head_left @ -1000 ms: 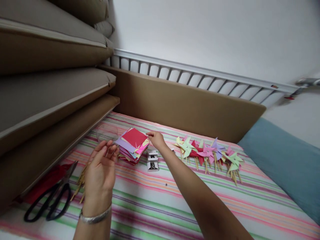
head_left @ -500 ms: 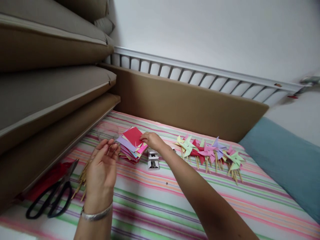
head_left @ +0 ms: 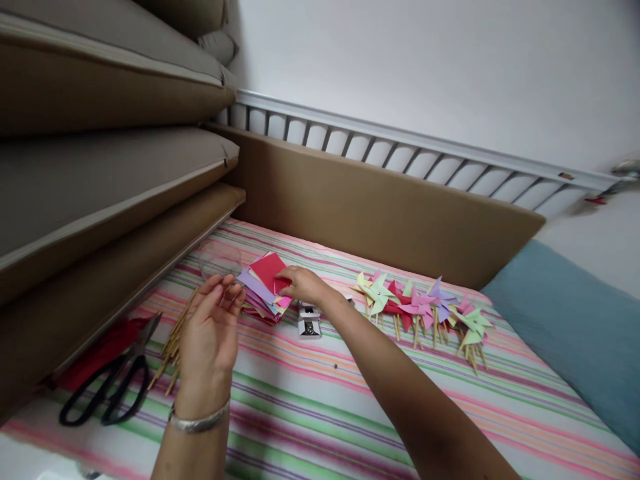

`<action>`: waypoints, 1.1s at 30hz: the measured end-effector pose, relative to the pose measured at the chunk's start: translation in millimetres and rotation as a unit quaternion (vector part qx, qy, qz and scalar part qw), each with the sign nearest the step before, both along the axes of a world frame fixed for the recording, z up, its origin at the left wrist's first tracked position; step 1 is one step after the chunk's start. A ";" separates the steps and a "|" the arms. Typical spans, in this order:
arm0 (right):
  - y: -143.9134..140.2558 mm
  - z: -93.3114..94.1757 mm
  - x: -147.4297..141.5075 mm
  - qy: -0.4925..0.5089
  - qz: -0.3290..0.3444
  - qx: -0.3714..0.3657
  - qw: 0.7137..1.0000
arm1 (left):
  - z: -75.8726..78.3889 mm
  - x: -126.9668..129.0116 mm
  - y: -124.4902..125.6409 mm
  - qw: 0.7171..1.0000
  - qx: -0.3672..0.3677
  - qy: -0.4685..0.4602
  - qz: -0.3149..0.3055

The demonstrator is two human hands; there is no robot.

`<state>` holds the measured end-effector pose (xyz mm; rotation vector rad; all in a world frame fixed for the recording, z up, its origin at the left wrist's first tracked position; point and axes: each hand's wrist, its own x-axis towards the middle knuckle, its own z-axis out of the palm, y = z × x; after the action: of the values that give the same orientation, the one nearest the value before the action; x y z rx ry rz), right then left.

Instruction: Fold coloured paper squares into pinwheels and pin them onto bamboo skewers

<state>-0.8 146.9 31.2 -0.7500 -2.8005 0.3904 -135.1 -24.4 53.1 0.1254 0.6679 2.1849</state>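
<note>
My right hand is at the right side of a stack of coloured paper squares, its fingertips pinching the edge of the red paper square on top. Lilac, pink and yellow sheets show beneath it. To the left of the stack, my left hand is held palm up with loosely curled fingers, and nothing shows in it. A clear plastic piece lies just beyond its fingertips. Thin wooden sticks lie beside my left wrist, which wears a silver bracelet. Close to my right forearm sit small white boxes with metal bits inside.
Several finished paper pinwheels on sticks lie to the right. Black-handled scissors rest on red material at the left. Stacked cushions rise on the left, and a brown board stands along the back of the striped cloth.
My right fingers have moved slightly lower and closed on the red sheet's edge. My left hand stays in much the same pose. The whole view has shifted a little.
</note>
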 end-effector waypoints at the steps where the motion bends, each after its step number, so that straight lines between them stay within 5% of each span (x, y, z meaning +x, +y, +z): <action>1: 0.3 -0.4 0.0 -0.001 0.000 -0.003 1.000 | -0.1 -0.1 0.0 1.000 0.000 -0.001 0.001; 26: -6.1 1.0 0.2 0.052 -0.053 0.009 0.997 | -4.6 1.3 1.4 1.000 0.010 0.017 -0.008; 33: -36.1 14.0 3.6 0.039 -0.062 0.066 0.995 | -7.6 7.5 6.8 0.994 -0.058 0.048 -0.074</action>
<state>2.7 110.8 45.2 -0.8540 -2.6596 0.2056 -127.6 -17.5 45.5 0.2148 0.8120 2.0035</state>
